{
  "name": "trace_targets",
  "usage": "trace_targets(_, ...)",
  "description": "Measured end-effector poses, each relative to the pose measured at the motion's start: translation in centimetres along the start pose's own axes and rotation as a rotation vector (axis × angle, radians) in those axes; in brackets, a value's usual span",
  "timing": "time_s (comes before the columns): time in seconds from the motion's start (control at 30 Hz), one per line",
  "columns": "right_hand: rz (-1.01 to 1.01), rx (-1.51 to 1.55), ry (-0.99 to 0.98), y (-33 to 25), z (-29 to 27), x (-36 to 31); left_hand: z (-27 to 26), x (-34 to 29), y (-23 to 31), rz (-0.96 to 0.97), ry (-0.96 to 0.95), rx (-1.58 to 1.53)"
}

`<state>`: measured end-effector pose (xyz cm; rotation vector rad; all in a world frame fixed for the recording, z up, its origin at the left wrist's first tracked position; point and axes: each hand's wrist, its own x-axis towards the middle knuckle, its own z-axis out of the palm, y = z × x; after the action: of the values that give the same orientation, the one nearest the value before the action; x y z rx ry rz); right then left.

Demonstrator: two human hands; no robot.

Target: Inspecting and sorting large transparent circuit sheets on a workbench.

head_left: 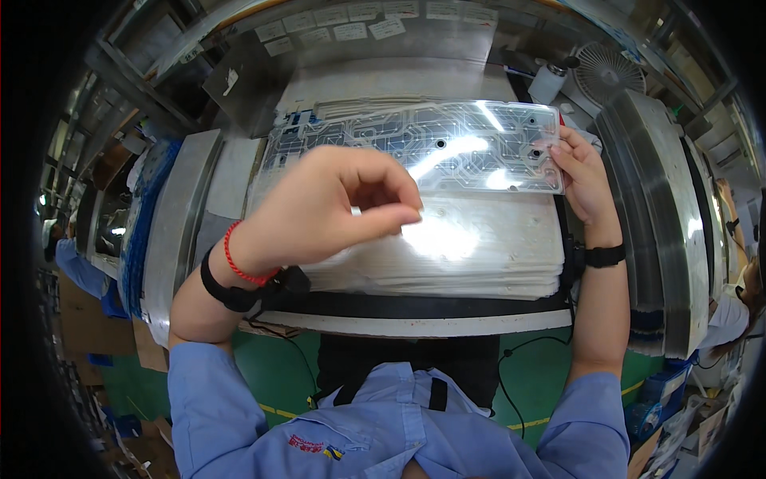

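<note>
A clear plastic circuit sheet (487,128) printed with fine traces and black round dots is raised at a tilt over the bench. My right hand (586,176) grips its right end, thumb on the near face. Closer to me, my left hand (327,199) hovers in front of the sheet's left part, thumb and forefinger pinched. Whatever it may hold is too small to make out, and the hand hides part of the sheet. Below both lies a thick stack of whitish flat sheets (495,255), shiny with glare.
Tall stacks of flat panels stand at the left (183,215) and right (658,231). A fan (610,72) and a bottle (549,84) are at the back right. Behind the bench rises a metal panel (447,44) with paper labels. Black wrist cables hang near the bench edge.
</note>
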<state>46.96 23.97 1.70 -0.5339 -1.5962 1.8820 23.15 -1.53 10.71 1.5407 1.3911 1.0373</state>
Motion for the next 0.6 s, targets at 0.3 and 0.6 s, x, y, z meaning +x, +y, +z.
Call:
trace_targets(0.3, -0.012, -0.069, 0.045, 0.2, -0.1, 0.2, 4.3, -0.9, -2.1, 0.141, -0.494, -0.088)
trace_targets(0.6, -0.041, -0.094, 0.049, 0.6, -0.3, 0.1, 4.9, -2.1, -3.3, 0.328, -0.696, 0.077)
